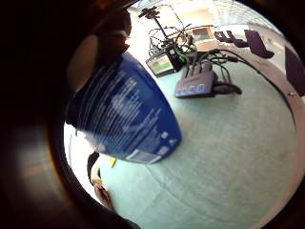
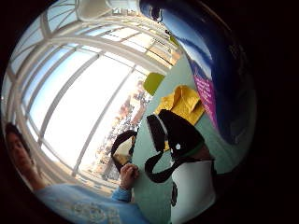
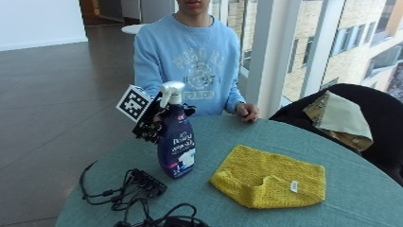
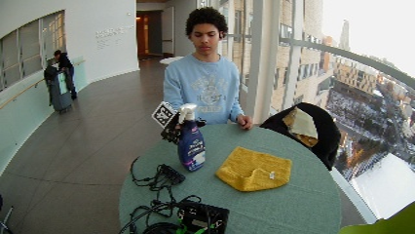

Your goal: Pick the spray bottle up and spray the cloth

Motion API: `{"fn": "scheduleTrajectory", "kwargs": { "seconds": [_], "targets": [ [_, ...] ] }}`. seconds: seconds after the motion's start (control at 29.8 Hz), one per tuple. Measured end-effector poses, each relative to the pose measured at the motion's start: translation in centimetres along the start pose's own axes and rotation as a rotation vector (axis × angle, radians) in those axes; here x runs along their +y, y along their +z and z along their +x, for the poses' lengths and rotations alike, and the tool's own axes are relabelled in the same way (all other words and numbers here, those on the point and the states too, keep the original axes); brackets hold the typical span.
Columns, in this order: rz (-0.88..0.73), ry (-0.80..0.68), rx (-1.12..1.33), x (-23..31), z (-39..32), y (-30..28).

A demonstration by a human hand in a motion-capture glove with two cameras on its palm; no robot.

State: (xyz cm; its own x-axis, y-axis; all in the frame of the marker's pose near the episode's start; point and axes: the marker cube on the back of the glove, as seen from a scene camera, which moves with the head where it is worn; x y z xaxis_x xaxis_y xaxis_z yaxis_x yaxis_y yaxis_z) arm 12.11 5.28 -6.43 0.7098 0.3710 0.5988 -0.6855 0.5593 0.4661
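Your right hand (image 3: 153, 124) sits mostly hidden behind the upright bottle (image 3: 176, 144); grip unclear. Cloth (image 3: 271, 178) lies at the bottle's 3 o'clock.

My gloved R hand (image 3: 153, 124) is up at table height on my R side, mostly hidden in outside views; black glove fingers (image 2: 180, 133) curl in thumb-side palm view. Can't tell if they close on anything. R arm in light blue sweatshirt sleeve (image 3: 146, 71) hangs down from shoulder. Bare L hand (image 3: 247, 112) rests as loose fist on table edge, L arm bent.
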Motion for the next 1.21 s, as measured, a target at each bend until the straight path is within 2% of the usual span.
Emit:
{"fn": "scheduleTrajectory", "kwargs": {
  "seconds": [0.44,0.77,1.21],
  "targets": [
    [0.134,-0.020,-0.023,-2.6,0.3,2.1],
    [0.175,-0.033,-0.046,-3.1,0.1,2.1],
    [0.004,-0.075,-0.207,-3.9,-2.2,-0.1]
  ]
}}
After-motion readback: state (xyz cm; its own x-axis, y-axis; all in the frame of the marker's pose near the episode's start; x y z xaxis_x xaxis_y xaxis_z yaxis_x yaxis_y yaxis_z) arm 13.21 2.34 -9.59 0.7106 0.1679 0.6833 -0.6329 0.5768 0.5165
